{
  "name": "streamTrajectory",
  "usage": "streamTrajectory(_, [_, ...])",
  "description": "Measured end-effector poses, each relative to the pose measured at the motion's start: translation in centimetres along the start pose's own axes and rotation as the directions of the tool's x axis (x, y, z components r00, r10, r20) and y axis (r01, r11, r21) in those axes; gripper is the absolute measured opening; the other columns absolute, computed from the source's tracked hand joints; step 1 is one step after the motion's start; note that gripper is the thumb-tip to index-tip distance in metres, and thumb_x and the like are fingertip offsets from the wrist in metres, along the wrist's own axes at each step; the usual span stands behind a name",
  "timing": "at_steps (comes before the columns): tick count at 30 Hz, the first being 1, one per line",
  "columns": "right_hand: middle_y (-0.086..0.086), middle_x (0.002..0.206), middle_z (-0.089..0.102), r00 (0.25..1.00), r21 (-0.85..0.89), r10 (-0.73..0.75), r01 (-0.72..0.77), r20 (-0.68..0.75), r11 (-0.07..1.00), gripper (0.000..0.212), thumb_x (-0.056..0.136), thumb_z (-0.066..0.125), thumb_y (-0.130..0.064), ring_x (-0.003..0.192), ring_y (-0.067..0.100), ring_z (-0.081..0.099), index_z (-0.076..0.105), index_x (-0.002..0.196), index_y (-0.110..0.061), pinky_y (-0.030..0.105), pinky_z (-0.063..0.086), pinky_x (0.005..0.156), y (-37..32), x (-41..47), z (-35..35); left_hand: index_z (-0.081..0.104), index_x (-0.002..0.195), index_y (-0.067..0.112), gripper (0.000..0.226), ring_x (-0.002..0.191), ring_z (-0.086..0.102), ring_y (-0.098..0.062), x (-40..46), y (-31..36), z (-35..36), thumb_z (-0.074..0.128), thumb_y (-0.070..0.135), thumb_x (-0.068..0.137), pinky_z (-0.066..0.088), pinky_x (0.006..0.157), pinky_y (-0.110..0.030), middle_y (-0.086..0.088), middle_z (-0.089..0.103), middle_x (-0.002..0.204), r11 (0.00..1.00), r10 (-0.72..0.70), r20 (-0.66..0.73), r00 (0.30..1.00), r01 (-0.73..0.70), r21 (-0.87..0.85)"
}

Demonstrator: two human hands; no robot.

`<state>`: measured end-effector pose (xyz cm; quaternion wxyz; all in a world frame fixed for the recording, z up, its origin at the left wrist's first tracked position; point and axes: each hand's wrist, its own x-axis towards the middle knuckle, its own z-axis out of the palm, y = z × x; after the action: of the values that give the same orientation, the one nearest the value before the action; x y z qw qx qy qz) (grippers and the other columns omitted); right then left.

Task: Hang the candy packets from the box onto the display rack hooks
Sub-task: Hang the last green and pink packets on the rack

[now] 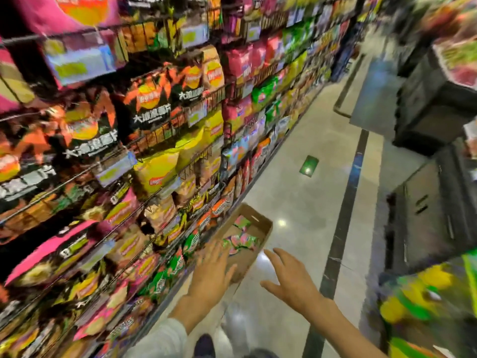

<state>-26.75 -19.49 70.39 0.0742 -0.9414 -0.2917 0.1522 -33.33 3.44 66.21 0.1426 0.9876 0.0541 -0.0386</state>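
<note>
Beside snack shelves (144,140): box (260,228) (candy packets (241,241) inside); both hands' fingers spread, empty.

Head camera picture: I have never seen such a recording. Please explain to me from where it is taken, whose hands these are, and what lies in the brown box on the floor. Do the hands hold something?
There is no machine here. A person wears one wide-angle camera on the head, so the picture looks forward and down a shop aisle, and the edges appear bent and blurred. The two hands belong to that person. The left hand and the right hand both reach toward an open cardboard box on the floor. Their fingers are spread, and neither hand holds anything. Inside the box lie pink and green candy packets. On the left stands the display rack, full of snack bags. A shoe of the person shows at the bottom.
</note>
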Motion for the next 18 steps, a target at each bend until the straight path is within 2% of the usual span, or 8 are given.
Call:
streamTrajectory(2, [0.003, 0.162, 0.033, 1.0, 0.03, 0.004, -0.004, 0.008, 1.0, 0.085, 0.094, 0.058, -0.06, 0.147, 0.023, 0.034, 0.018, 0.162, -0.028, 0.033, 0.031, 0.118, 0.9, 2.3, -0.5, 0.033, 0.158, 0.017, 0.066, 0.156, 0.018, -0.025, 2.6, -0.3, 0.3, 0.022, 0.055, 0.105, 0.017, 0.126, -0.047, -0.007, 0.023, 0.168, 0.997, 0.017, 0.036, 0.999, -0.015, -0.073])
streamTrajectory(6, [0.004, 0.164, 0.03, 0.998, 0.068, 0.029, -0.033, 0.058, 0.997, 0.086, 0.094, 0.059, -0.059, 0.149, 0.024, 0.031, 0.016, 0.162, -0.028, 0.034, 0.029, 0.119, 3.8, 7.1, -1.1, 0.018, 0.162, 0.019, 0.063, 0.158, 0.011, -0.023, 7.8, -1.0, 1.5, 0.031, 0.047, 0.108, 0.004, 0.125, -0.038, -0.004, 0.015, 0.17, 0.99, 0.022, 0.056, 0.998, -0.014, -0.138])
streamTrajectory(8, [0.006, 0.163, 0.033, 0.997, 0.079, 0.034, -0.04, 0.073, 0.996, 0.085, 0.094, 0.061, -0.057, 0.148, 0.025, 0.033, 0.019, 0.161, -0.027, 0.035, 0.029, 0.119, 5.7, 10.0, -1.5, 0.032, 0.157, 0.015, 0.06, 0.151, 0.034, -0.025, 10.5, -1.3, 2.2, 0.039, 0.044, 0.105, 0.021, 0.121, -0.036, -0.007, 0.035, 0.163, 0.993, -0.001, 0.022, 1.0, 0.003, -0.118])
streamTrajectory(11, [0.008, 0.157, 0.04, 0.993, 0.068, 0.021, -0.029, 0.118, 0.997, 0.085, 0.093, 0.064, -0.053, 0.142, 0.028, 0.04, 0.022, 0.161, -0.025, 0.037, 0.035, 0.114, 8.9, 15.1, -1.3, 0.067, 0.124, 0.012, 0.038, 0.104, 0.072, -0.027, 14.5, -1.4, 3.9, 0.067, 0.035, 0.093, 0.056, 0.085, -0.032, -0.011, 0.073, 0.116, 0.978, -0.095, 0.075, 0.993, 0.107, -0.177])
streamTrajectory(12, [0.008, 0.155, 0.043, 0.99, 0.061, 0.009, -0.018, 0.141, 0.998, 0.085, 0.092, 0.064, -0.054, 0.14, 0.028, 0.043, 0.022, 0.161, -0.025, 0.037, 0.038, 0.112, 10.1, 16.9, -1.1, 0.069, 0.122, 0.013, 0.036, 0.099, 0.073, -0.023, 15.8, -1.4, 4.4, 0.074, 0.029, 0.091, 0.053, 0.081, -0.025, -0.009, 0.074, 0.111, 0.974, -0.11, 0.094, 0.989, 0.126, -0.188])
streamTrajectory(14, [0.006, 0.152, 0.045, 0.981, 0.063, -0.014, 0.001, 0.192, 0.998, 0.084, 0.091, 0.063, -0.058, 0.135, 0.028, 0.047, 0.026, 0.159, -0.025, 0.038, 0.043, 0.108, 12.5, 20.7, -0.8, 0.047, 0.147, 0.017, 0.049, 0.132, 0.055, -0.018, 18.7, -1.7, 5.7, 0.064, 0.024, 0.101, 0.031, 0.1, -0.01, -0.011, 0.057, 0.143, 0.958, -0.137, 0.121, 0.983, 0.162, -0.235])
streamTrajectory(16, [0.006, 0.15, 0.047, 0.971, 0.071, -0.04, 0.024, 0.236, 0.997, 0.083, 0.09, 0.063, -0.059, 0.132, 0.029, 0.051, 0.029, 0.158, -0.024, 0.04, 0.046, 0.105, 15.0, 24.4, -0.3, 0.031, 0.157, 0.023, 0.056, 0.148, 0.029, -0.017, 21.2, -2.2, 7.1, 0.054, 0.03, 0.106, 0.009, 0.113, -0.015, -0.005, 0.035, 0.162, 0.955, -0.16, 0.097, 0.982, 0.179, -0.237])
streamTrajectory(18, [0.006, 0.149, 0.048, 0.959, 0.072, -0.059, 0.041, 0.276, 0.997, 0.083, 0.09, 0.063, -0.058, 0.129, 0.03, 0.053, 0.029, 0.158, -0.024, 0.042, 0.048, 0.101, 17.4, 27.9, 0.1, 0.036, 0.157, 0.018, 0.059, 0.148, 0.03, -0.019, 23.5, -3.3, 9.2, 0.055, 0.035, 0.104, 0.004, 0.118, -0.019, -0.003, 0.037, 0.16, 0.95, -0.226, 0.1, 0.969, 0.242, -0.199])
